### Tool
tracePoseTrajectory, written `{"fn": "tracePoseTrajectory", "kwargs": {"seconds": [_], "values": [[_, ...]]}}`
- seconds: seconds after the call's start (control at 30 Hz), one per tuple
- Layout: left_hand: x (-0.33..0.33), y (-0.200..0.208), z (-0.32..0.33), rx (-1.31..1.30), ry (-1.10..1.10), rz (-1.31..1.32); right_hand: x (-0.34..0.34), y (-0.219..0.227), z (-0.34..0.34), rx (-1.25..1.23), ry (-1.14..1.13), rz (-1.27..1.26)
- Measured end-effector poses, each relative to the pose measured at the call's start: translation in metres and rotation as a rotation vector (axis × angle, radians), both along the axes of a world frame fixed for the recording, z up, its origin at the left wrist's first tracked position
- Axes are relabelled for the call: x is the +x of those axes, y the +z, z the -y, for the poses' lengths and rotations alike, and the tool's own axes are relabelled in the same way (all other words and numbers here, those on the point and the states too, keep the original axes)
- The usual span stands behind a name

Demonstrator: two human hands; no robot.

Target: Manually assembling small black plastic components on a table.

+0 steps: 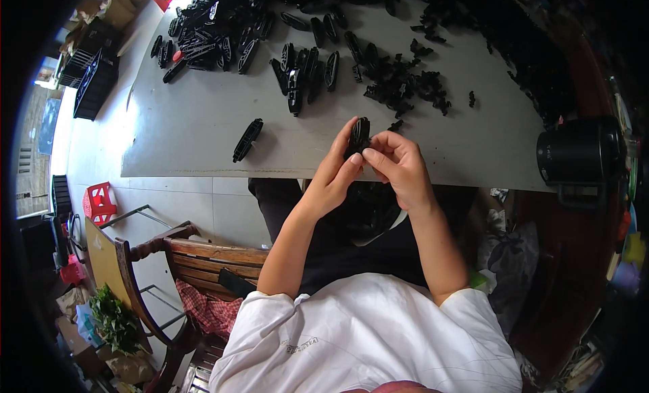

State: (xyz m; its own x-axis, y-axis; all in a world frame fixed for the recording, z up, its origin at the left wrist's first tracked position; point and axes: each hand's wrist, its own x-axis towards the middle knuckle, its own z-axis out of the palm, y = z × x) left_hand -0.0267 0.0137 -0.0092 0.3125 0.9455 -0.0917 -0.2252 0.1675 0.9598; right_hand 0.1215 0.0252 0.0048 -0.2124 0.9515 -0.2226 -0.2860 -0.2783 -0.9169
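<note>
Just above the table's near edge, my left hand (336, 164) is closed around an oblong black plastic part (360, 133), which points away from me. My right hand (399, 162) meets it from the right, thumb and fingers pinched at the part's lower side. Whatever small piece may be between those right fingertips is hidden. A similar oblong black part (248, 140) lies alone on the table to the left of my hands. Beyond my hands, several more black oblong parts (295, 92) lie in a loose cluster.
The grey table (196, 133) carries a large heap of black parts (209, 38) at far left and small black pieces (405, 85) ahead. A black container (581, 153) stands at the right edge. Left of me are a wooden chair (216, 254) and a red stool (99, 202).
</note>
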Motion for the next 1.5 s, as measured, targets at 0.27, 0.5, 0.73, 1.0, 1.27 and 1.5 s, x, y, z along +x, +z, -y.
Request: {"fn": "tracePoseTrajectory", "kwargs": {"seconds": [0.27, 0.5, 0.73, 1.0, 1.27, 1.5], "values": [[0.000, -0.011, 0.001, 0.214, -0.045, -0.155, 0.007, 0.008, 0.003, 0.250, 0.132, 0.424], [-0.001, 0.000, 0.002, 0.302, -0.116, -0.217, 0.001, 0.021, 0.009, 0.176, -0.113, 0.309], [-0.002, 0.007, 0.022, 0.133, -0.217, -0.209, 0.018, -0.001, 0.016, -0.011, 0.108, 0.049], [-0.072, 0.003, -0.002, 0.629, 0.696, -1.378, 0.046, -0.008, -0.020, 0.305, -0.113, 0.627], [-0.087, -0.016, -0.004, 0.376, 0.657, -0.795, 0.034, 0.002, -0.027, 0.045, 0.028, 0.287], [-0.029, -0.001, 0.005, -0.090, 0.172, 0.261, 0.033, 0.013, -0.004, -0.036, 0.058, 0.073]]}}
